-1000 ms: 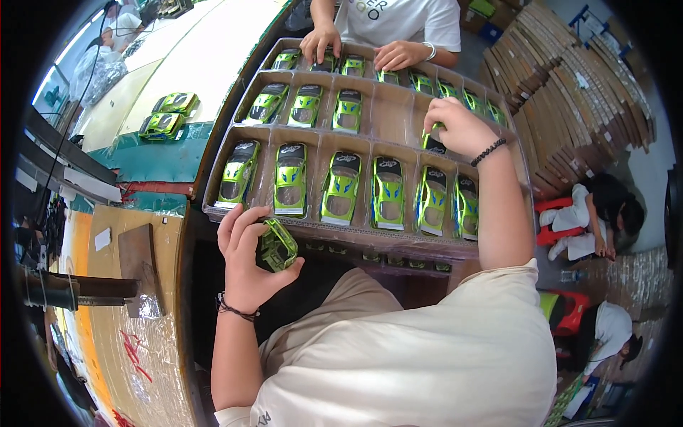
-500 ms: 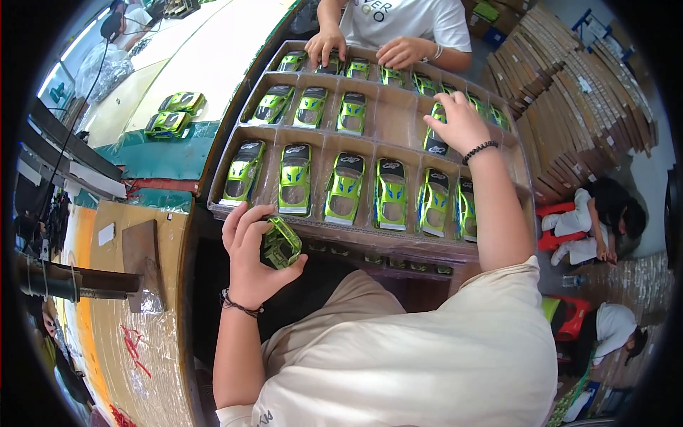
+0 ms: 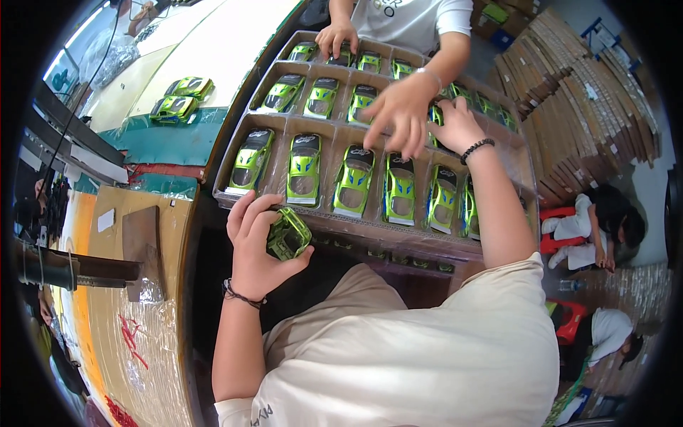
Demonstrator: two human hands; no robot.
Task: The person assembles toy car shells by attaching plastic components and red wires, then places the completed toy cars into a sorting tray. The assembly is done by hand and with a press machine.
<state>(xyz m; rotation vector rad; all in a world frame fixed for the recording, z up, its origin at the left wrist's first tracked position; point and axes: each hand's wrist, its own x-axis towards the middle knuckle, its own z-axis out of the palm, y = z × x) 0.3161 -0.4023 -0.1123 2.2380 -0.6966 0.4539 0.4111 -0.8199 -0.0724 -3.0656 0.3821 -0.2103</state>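
My left hand (image 3: 257, 245) is closed round a green toy car body shell (image 3: 289, 235), its hollow underside turned toward me, just off the near edge of the divided tray (image 3: 370, 226). Over the middle row, my right hand (image 3: 459, 127) grips another toy car body shell (image 3: 436, 115), mostly hidden by fingers. Green shells with black fronts and blue marks fill compartments of the tray, such as one near shell (image 3: 353, 181) in the front row. A co-worker's hand (image 3: 403, 110) reaches across the middle row beside my right hand; their other hand (image 3: 337, 39) touches a shell in the far row.
Two green shells (image 3: 181, 99) lie on the table at left. A dark bar (image 3: 92, 272) juts over the wooden board (image 3: 146, 249). Under the tray, another tray (image 3: 398, 257) holds more shells. Flattened cardboard (image 3: 576, 92) is stacked at right, near seated people.
The co-worker's hand has come from the far row over the middle row. My left hand stays closed on its shell, tilted slightly differently. My right hand stays at the middle-row shell.
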